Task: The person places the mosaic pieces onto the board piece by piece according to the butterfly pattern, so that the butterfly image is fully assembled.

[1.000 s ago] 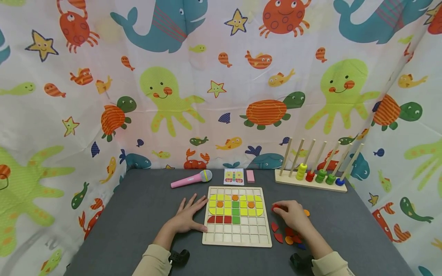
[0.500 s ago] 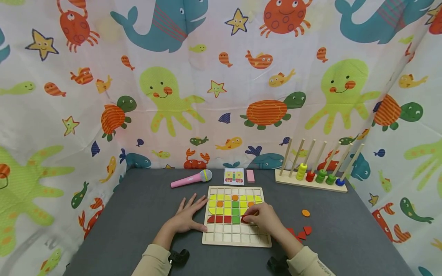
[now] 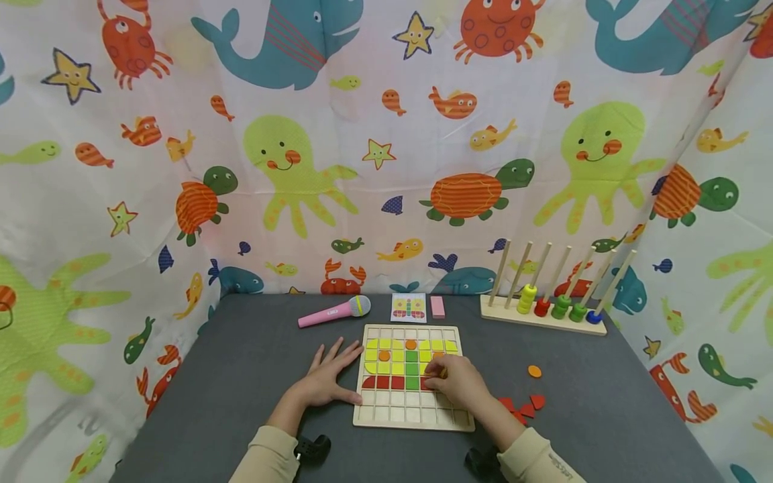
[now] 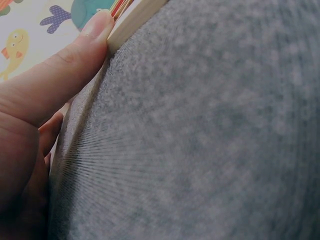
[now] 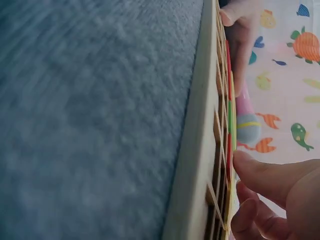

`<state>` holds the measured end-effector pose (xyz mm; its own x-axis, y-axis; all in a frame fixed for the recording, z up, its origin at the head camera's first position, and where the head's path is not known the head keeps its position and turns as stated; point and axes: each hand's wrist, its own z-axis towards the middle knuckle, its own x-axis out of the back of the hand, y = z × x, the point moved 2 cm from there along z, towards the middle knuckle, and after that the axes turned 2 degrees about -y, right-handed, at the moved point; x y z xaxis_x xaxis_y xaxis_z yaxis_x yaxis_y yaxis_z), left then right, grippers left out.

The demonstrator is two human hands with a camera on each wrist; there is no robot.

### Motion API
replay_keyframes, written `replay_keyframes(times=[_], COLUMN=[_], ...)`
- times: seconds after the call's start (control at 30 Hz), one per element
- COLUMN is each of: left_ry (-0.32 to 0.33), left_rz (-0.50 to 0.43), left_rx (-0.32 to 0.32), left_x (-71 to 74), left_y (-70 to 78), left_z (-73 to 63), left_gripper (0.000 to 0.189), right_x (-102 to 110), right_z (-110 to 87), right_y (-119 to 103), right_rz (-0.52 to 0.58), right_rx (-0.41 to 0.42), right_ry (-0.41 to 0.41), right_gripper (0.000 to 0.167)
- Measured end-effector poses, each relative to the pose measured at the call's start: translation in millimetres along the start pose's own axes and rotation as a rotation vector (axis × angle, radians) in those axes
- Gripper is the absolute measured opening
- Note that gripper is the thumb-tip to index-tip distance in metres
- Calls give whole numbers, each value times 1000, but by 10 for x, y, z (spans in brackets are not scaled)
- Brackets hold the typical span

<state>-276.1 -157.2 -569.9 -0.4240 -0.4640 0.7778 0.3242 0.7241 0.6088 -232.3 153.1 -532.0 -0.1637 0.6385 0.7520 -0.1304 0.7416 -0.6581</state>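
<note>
A wooden grid board (image 3: 395,417) lies on the dark table, with yellow, orange, green and red tiles in its upper cells. My right hand (image 3: 457,380) is over the board's right half, thumb and fingers bent around a red tile (image 3: 424,384) just right of the green column. In the right wrist view this red tile (image 5: 229,155) sits low in its cell, with the thumb tip at its edge. My left hand (image 3: 326,384) lies spread at the left side; its thumb (image 4: 75,62) touches the board's wooden edge (image 4: 135,24) in the left wrist view.
Loose red pieces (image 3: 537,402) and an orange disc (image 3: 534,371) lie right of the board. Behind it are a pink microphone (image 3: 329,313), a pattern card (image 3: 408,308) and a pink block (image 3: 437,307). A peg stand with coloured rings (image 3: 501,310) stands at the back right.
My right hand has moved left from the loose pieces onto the board with a red tile, which now lies flatter in its cell. My left hand has stayed in place.
</note>
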Motion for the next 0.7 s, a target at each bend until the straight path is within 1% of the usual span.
replay_keyframes(times=[0.1, 0.2, 0.33, 0.43, 0.53, 0.7], left_ry=[2, 0, -3, -3, -1, 1], left_rz=[-2, -3, -7, -12, 2, 23], left_rx=[-3, -4, 3, 5, -2, -4], left_x=[1, 0, 6, 13, 10, -1], left_y=[3, 4, 6, 8, -5, -30], left_z=[2, 4, -2, -4, 5, 15], left_gripper=[111, 111, 112, 112, 113, 113], right_x=[84, 233, 458, 615, 736, 844], right_z=[-49, -114, -196, -268, -351, -470], right_y=[50, 166, 397, 568, 712, 894], right_rz=[31, 47, 45, 44, 33, -5], right_rx=[-17, -47, -93, -125, -145, -167], right_ry=[49, 91, 98, 70, 21, -81], right_gripper=[12, 12, 11, 13, 17, 22])
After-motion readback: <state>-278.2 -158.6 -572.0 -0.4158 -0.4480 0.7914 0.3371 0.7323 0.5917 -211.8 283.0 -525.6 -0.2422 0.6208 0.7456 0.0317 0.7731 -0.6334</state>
